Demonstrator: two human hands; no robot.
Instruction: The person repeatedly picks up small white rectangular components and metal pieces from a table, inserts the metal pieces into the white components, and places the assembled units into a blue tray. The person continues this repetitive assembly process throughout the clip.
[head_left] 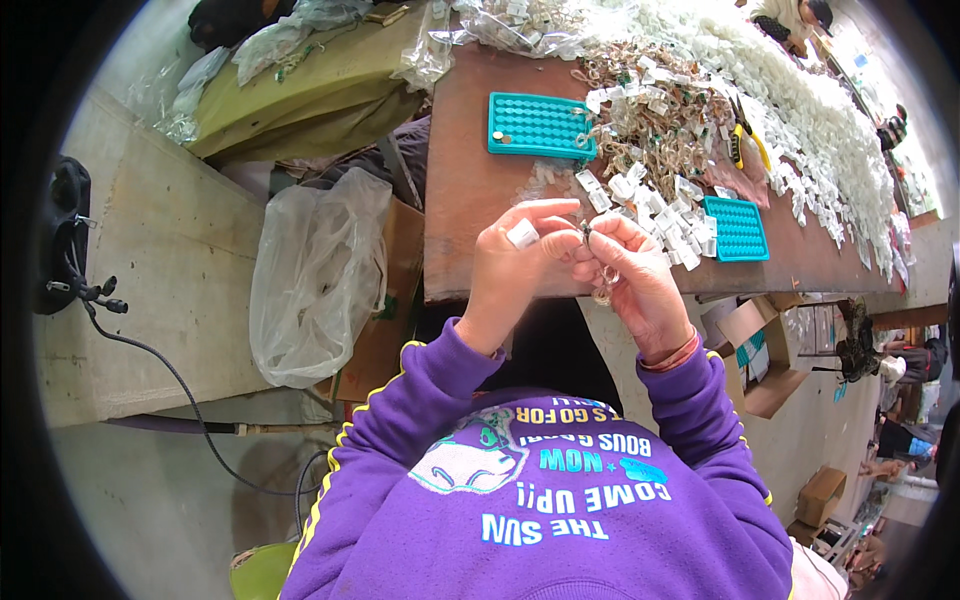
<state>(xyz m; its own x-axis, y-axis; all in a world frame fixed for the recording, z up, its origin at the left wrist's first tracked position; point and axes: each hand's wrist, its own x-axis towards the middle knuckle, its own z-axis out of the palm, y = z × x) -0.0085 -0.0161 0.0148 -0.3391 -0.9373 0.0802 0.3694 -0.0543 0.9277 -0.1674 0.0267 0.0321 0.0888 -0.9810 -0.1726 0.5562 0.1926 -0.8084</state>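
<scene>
Both of my hands meet just over the table's near edge. My right hand (632, 275) pinches a small dark piece between thumb and fingertips, and a beige cord loop (603, 290) hangs below those fingers. My left hand (520, 258) is closed with its thumb against the same small piece, its index finger reaching over it. A white tag (522, 234) rests against the left fingers. Just beyond my hands lies a pile of beige cords with white tags (650, 140). What exactly the fingertips grip is too small to make out.
A teal ridged tray (540, 120) with small round pieces lies on the brown table (455, 200); another teal tray (735, 230) is at right. Yellow-handled pliers (750, 145) lie by the pile. White pieces (830, 170) heap far right. A clear plastic bag (320, 280) hangs left of the table.
</scene>
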